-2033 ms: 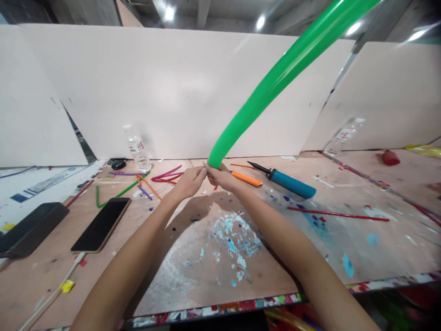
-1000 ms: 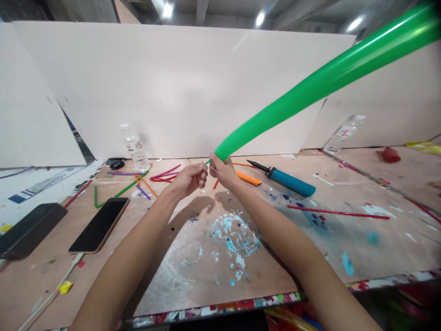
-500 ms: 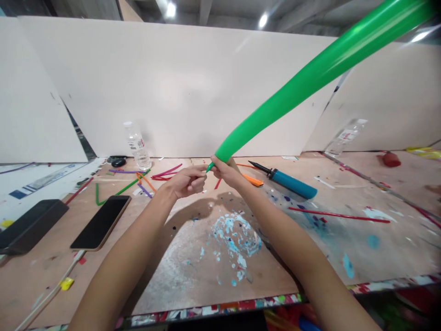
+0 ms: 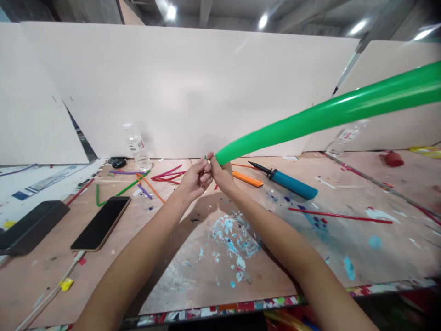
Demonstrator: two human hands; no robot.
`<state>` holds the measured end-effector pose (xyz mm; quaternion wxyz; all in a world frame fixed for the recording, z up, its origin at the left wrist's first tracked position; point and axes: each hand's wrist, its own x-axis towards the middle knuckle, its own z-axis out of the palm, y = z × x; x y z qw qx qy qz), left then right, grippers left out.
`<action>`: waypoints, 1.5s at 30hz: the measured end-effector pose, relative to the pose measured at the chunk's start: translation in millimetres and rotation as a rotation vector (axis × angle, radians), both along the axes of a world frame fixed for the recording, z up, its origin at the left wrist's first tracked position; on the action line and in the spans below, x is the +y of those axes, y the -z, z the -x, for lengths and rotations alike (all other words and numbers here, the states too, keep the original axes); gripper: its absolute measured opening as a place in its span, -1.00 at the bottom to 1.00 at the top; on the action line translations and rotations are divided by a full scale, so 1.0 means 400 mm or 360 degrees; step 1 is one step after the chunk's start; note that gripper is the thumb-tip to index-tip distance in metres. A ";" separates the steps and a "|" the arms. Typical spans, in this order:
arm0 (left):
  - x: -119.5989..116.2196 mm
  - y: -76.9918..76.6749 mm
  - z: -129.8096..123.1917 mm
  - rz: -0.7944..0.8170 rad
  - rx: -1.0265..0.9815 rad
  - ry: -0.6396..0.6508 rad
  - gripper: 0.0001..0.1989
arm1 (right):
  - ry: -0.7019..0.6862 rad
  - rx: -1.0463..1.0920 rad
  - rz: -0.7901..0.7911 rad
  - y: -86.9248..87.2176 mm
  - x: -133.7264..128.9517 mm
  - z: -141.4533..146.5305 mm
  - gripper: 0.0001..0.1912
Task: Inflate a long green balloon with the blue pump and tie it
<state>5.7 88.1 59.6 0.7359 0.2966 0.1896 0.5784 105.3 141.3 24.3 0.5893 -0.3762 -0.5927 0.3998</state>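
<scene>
A long inflated green balloon [image 4: 310, 117] slants up from my hands and runs out of view at the right edge. Its near end is pinched in the fingers of my right hand [image 4: 221, 175]. My left hand [image 4: 197, 179] touches the right one, its fingers closed around the balloon's narrow neck, of which a small green bit shows above the fingertips. Exactly how the neck runs between the fingers is hidden. Beyond the right hand lie a blue hand pump [image 4: 292, 183] with a black nozzle and an orange cutter-like tool [image 4: 248, 179].
Uninflated balloons [image 4: 167, 175] lie left of my hands, and a red one [image 4: 341, 215] at right. A phone [image 4: 101, 224] on a cable and a black box [image 4: 34, 226] sit at left. Water bottles [image 4: 138, 147] stand before a white board [image 4: 172, 92].
The balloon has swung down to a flatter slant towards the right. My left hand has moved slightly right and turned upward, closer against the right hand.
</scene>
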 end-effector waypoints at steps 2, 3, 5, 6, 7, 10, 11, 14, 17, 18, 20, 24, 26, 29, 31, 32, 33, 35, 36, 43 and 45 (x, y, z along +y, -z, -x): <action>0.009 0.005 0.003 0.0025 0.0166 -0.0091 -0.80 | 0.0079 -0.0037 -0.0044 0.010 0.002 0.002 -0.60; 0.012 0.007 0.005 0.0046 0.0201 -0.0104 -0.81 | 0.0125 -0.0051 -0.0076 0.013 0.002 0.003 -0.62; 0.016 0.012 0.009 0.0092 0.0150 -0.0071 -0.82 | 0.0169 -0.0088 -0.0130 0.017 0.000 0.005 -0.64; 0.018 0.014 0.011 0.0108 0.0095 -0.0048 -0.82 | 0.0186 -0.0090 -0.0153 0.018 -0.001 0.005 -0.64; 0.020 0.017 0.012 0.0110 0.0055 -0.0032 -0.83 | 0.0197 -0.0086 -0.0170 0.017 -0.003 0.006 -0.65; 0.031 0.027 0.015 0.0000 0.0289 -0.0077 -0.88 | 0.0164 -0.0119 -0.0227 0.013 -0.005 0.004 -0.69; 0.036 0.031 0.017 -0.0057 0.0445 -0.0112 -0.91 | 0.0129 -0.0175 -0.0253 0.011 -0.004 0.002 -0.70; 0.046 0.047 0.024 -0.0286 0.0997 -0.0331 -0.86 | -0.0003 -0.0399 -0.0291 0.006 0.000 -0.010 -0.66; 0.045 0.060 0.034 -0.0631 0.1742 -0.0717 -0.79 | -0.0097 -0.0562 -0.0236 0.000 0.007 -0.025 -0.64; 0.043 0.063 0.038 -0.0727 0.1995 -0.0835 -0.79 | -0.0119 -0.0603 -0.0213 -0.002 0.009 -0.028 -0.63; 0.037 0.066 0.045 -0.0810 0.2346 -0.0959 -0.80 | -0.0152 -0.0717 -0.0163 -0.008 0.012 -0.033 -0.60; 0.036 0.065 0.062 -0.0894 0.2627 -0.1001 -0.80 | -0.0150 -0.1039 -0.0060 -0.027 0.008 -0.033 -0.54; 0.043 0.064 0.072 -0.0875 0.2591 -0.0993 -0.80 | -0.0236 -0.1113 -0.0064 -0.036 0.000 -0.031 -0.56; 0.060 0.064 0.084 -0.0705 0.2076 -0.0846 -0.83 | -0.0438 -0.1003 -0.0171 -0.044 -0.010 -0.026 -0.73; 0.070 0.064 0.082 -0.0483 0.1468 -0.0732 -0.89 | -0.0428 -0.0872 -0.0304 -0.045 -0.015 -0.026 -0.84; 0.073 0.064 0.078 -0.0348 0.1161 -0.0685 -0.92 | -0.0369 -0.0838 -0.0373 -0.045 -0.016 -0.026 -0.86; 0.075 0.064 0.071 -0.0228 0.0888 -0.0643 -0.94 | -0.0282 -0.0832 -0.0445 -0.044 -0.017 -0.028 -0.87; 0.075 0.066 0.052 -0.0072 0.0469 -0.0566 -0.94 | -0.0074 -0.0894 -0.0586 -0.042 -0.020 -0.033 -0.88; 0.073 0.068 0.042 -0.0025 0.0323 -0.0532 -0.94 | 0.0028 -0.0951 -0.0652 -0.041 -0.021 -0.035 -0.88; 0.062 0.071 0.021 0.0255 0.0096 -0.0413 -0.76 | 0.0147 -0.1189 -0.0715 -0.024 -0.013 -0.040 -0.72; 0.061 0.070 0.023 0.0281 0.0179 -0.0352 -0.73 | 0.0037 -0.1081 -0.0604 -0.023 -0.003 -0.042 -0.60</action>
